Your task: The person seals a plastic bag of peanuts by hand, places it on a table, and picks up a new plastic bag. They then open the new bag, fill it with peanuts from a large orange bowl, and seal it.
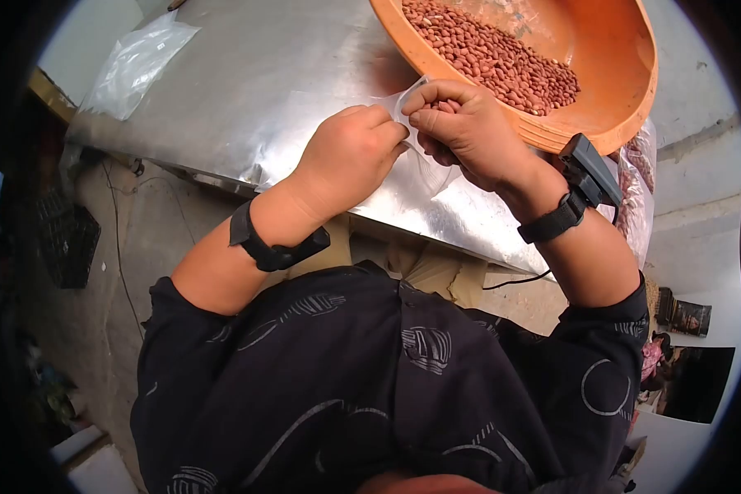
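1. Clear bag hangs between your hands over the near edge of the metal table.
2. Your left hand pinches its rim, fingers curled tight.
3. Your right hand grips the opposite rim, fingers closed.
4. Orange basin of peanuts crowds just behind your right hand.
5. A spare bag lies well apart, far left.
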`<state>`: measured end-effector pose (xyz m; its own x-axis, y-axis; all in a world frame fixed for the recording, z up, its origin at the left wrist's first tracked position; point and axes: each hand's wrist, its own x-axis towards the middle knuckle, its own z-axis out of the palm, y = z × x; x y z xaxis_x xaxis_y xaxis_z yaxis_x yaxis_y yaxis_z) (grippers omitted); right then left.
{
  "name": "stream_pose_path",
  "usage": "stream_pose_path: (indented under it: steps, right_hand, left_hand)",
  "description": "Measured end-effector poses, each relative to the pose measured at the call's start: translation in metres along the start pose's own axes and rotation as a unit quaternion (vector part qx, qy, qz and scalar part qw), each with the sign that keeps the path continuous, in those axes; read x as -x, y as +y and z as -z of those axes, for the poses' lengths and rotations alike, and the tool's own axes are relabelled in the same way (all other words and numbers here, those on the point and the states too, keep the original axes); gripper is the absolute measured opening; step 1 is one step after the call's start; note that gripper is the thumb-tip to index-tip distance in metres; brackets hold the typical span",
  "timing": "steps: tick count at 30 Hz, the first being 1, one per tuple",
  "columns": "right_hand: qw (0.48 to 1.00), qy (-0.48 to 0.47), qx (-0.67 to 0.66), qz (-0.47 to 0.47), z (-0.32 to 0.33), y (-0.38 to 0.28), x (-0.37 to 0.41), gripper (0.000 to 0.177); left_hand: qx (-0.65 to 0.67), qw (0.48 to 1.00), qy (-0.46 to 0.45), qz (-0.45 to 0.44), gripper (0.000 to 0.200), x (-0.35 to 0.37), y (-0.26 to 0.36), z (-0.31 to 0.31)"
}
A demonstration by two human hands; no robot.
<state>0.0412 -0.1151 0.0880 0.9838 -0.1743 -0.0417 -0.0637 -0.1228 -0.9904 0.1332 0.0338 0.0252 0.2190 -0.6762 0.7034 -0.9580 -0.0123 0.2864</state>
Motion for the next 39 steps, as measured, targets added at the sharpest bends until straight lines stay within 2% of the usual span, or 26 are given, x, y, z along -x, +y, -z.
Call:
stream_pose_path:
  steps: [4,7,10,16,19,22,25,26,29,31,33,36,39]
  right_hand:
    - [0.994,0.013,0.075,-0.081,0.012,0.025,-0.005,0.005]
    - [0.991,0.003,0.079,-0.108,0.011,0.028,-0.012,0.004]
    - [0.992,0.036,0.028,-0.12,0.004,0.029,-0.022,0.003]
    - [0.986,0.07,0.012,-0.152,-0.004,0.03,-0.029,0.005]
    - [0.987,0.069,-0.017,-0.145,-0.003,0.025,-0.033,0.022]
    - [0.983,0.047,-0.094,-0.148,0.002,0.02,-0.034,0.031]
    - [0.987,0.048,-0.02,-0.153,-0.001,0.008,-0.028,0.025]
    - [0.99,0.016,-0.016,-0.138,0.004,0.005,-0.026,0.025]
    - [0.99,0.022,0.096,-0.1,0.017,-0.026,-0.013,0.023]
    - [0.978,0.062,0.197,-0.016,0.042,-0.05,-0.012,0.023]
    - [0.926,0.084,0.367,0.042,0.09,-0.052,-0.027,0.036]
    - [0.814,0.052,0.578,0.012,0.146,-0.032,-0.042,0.051]
    - [0.794,-0.055,0.598,-0.093,0.157,-0.014,-0.04,0.066]
  left_hand:
    - [0.006,1.0,0.025,-0.017,0.019,0.002,0.0,-0.001]
    - [0.007,0.998,0.057,-0.036,0.019,0.004,-0.003,-0.011]
    - [0.008,0.992,0.111,-0.056,0.019,0.006,-0.012,-0.02]
    - [0.02,0.991,0.124,-0.056,0.02,0.01,-0.02,-0.027]
    - [0.015,0.992,0.117,-0.053,0.02,0.008,-0.025,-0.02]
    - [0.013,0.991,0.118,-0.058,0.02,0.005,-0.03,-0.014]
    - [0.018,0.992,0.114,-0.051,0.02,0.007,-0.032,-0.014]
    - [0.015,0.992,0.115,-0.045,0.021,0.008,-0.032,-0.014]
    - [0.014,0.992,0.119,-0.024,0.022,0.009,-0.031,-0.014]
    - [0.018,0.993,0.118,-0.013,0.023,0.009,-0.031,-0.014]
    - [0.055,0.992,0.114,-0.005,0.023,0.009,-0.032,-0.016]
    - [0.118,0.988,0.101,0.024,0.024,0.012,-0.034,-0.018]
    - [0.145,0.984,0.091,0.037,0.027,0.011,-0.034,-0.014]
